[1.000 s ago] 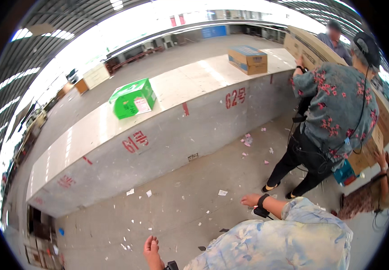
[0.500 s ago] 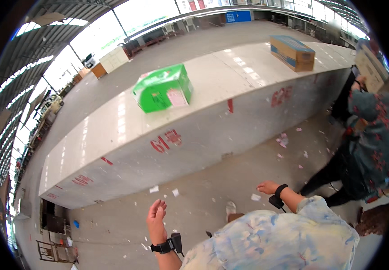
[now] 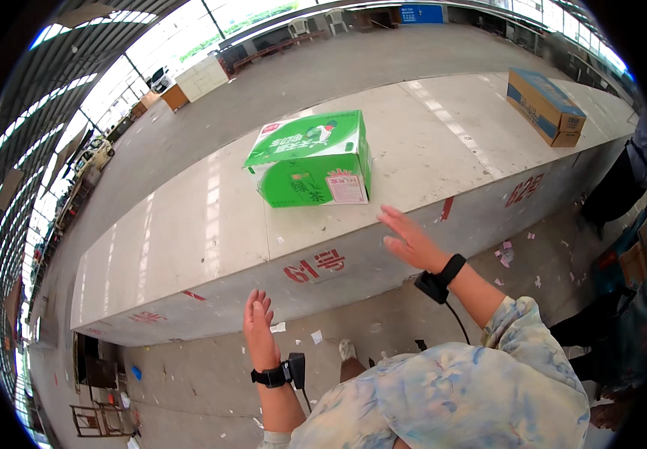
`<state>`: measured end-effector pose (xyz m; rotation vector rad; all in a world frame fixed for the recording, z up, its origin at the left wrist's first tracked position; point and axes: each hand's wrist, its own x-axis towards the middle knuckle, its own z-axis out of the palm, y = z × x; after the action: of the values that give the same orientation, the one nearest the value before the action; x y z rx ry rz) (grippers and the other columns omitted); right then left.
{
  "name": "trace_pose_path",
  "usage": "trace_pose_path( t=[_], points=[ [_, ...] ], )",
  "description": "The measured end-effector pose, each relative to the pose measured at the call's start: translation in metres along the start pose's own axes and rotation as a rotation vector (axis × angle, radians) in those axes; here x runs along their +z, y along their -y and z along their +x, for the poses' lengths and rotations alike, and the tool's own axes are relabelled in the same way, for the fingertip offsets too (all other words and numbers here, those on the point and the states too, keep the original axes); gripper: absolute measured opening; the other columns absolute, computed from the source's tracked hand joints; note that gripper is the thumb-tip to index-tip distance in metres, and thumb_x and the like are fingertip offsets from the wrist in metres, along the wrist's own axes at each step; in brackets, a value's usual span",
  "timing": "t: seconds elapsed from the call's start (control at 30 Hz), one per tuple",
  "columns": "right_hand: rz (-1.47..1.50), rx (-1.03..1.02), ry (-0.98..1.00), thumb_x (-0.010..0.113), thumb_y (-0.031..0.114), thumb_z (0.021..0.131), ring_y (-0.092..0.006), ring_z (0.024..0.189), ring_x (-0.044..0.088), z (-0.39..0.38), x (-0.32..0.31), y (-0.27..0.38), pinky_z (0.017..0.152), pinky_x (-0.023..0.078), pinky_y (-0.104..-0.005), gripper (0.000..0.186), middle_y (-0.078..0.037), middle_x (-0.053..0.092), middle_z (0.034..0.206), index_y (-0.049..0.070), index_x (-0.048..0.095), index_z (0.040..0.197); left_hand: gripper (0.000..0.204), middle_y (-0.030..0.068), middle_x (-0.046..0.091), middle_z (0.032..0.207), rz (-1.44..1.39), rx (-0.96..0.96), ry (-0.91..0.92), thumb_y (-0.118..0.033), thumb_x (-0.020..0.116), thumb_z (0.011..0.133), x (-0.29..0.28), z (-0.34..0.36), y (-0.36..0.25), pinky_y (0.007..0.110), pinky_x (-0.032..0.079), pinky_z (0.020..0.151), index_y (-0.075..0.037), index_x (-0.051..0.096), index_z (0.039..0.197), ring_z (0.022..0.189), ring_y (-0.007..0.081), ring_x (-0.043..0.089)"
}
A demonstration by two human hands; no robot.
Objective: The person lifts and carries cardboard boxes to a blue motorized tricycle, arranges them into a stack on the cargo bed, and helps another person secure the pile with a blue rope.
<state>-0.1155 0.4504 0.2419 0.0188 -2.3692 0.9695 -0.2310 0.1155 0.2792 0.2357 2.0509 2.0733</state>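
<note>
Both hands, left hand point(image 3: 258, 329) and right hand point(image 3: 407, 241), spread wide, empty; green carton point(image 3: 310, 159) sits beyond them on counter point(image 3: 189, 232).

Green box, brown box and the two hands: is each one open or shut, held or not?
Green box: shut, upright on the platform, not held.
Brown box: shut, lying on the platform, untouched.
Left hand: open, empty.
Right hand: open, empty, raised near the green box.
</note>
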Motion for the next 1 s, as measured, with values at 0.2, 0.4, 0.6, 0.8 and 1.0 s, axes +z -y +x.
trace_pose_path(
  t=[0.2, 0.4, 0.6, 0.8, 1.0],
  points=[
    [-0.232, -0.021, -0.127, 0.053, 0.025, 0.088, -0.0360, 0.126, 0.038, 0.107, 0.001, -0.024, 0.103, 0.033, -0.0405, 0.050, -0.021, 0.038, 0.138, 0.001, 0.043, 0.130, 0.051, 0.0152, 0.039, 0.140, -0.033, 0.080, 0.025, -0.034, 0.040, 0.097, -0.007, 0.129, -0.008, 0.039, 0.028, 0.106, -0.002, 0.036, 0.137, 0.129, 0.0262, 0.038],
    [-0.530, 0.256, -0.120, 0.053, 0.048, 0.082, -0.0322, 0.129, 0.035, 0.163, 0.031, -0.105, 0.104, 0.021, -0.0552, 0.065, -0.016, 0.044, 0.135, 0.005, 0.045, 0.130, 0.053, 0.0085, 0.036, 0.143, 0.084, 0.149, 0.121, -0.034, 0.040, 0.097, 0.030, 0.232, -0.028, 0.041, 0.026, 0.106, -0.007, 0.032, 0.141, 0.132, 0.0218, 0.032],
    [-0.126, 0.058, -0.123, 0.052, 0.029, 0.090, -0.0254, 0.092, 0.055, 0.111, 0.026, -0.014, 0.084, 0.040, -0.0371, 0.042, -0.009, 0.059, 0.098, 0.007, 0.050, 0.127, 0.063, 0.0109, 0.021, 0.151, 0.195, 0.269, 0.151, -0.043, 0.032, 0.097, 0.033, 0.258, -0.035, 0.037, 0.012, 0.112, -0.004, 0.022, 0.145, 0.138, 0.0213, 0.020],
    [0.487, 0.575, -0.686, 0.044, 0.029, 0.096, -0.0173, 0.120, 0.044, 0.041, 0.033, 0.003, 0.101, 0.034, -0.0323, 0.051, -0.011, 0.048, 0.129, 0.007, 0.032, 0.140, 0.060, 0.0233, 0.042, 0.133, 0.151, 0.271, 0.406, -0.035, 0.033, 0.097, 0.046, 0.253, -0.021, 0.044, 0.034, 0.102, 0.006, 0.024, 0.140, 0.117, 0.0322, 0.049],
    [0.744, 0.590, -0.433, 0.038, 0.046, 0.096, -0.0241, 0.134, 0.027, 0.026, 0.068, -0.012, 0.109, 0.023, -0.0342, 0.070, -0.015, 0.026, 0.145, 0.003, 0.014, 0.145, 0.077, 0.0224, 0.016, 0.149, 0.546, 0.304, 0.057, -0.055, 0.037, 0.093, 0.011, 0.260, 0.012, 0.049, 0.025, 0.107, -0.005, 0.012, 0.146, 0.133, 0.0371, 0.026]
  ],
)
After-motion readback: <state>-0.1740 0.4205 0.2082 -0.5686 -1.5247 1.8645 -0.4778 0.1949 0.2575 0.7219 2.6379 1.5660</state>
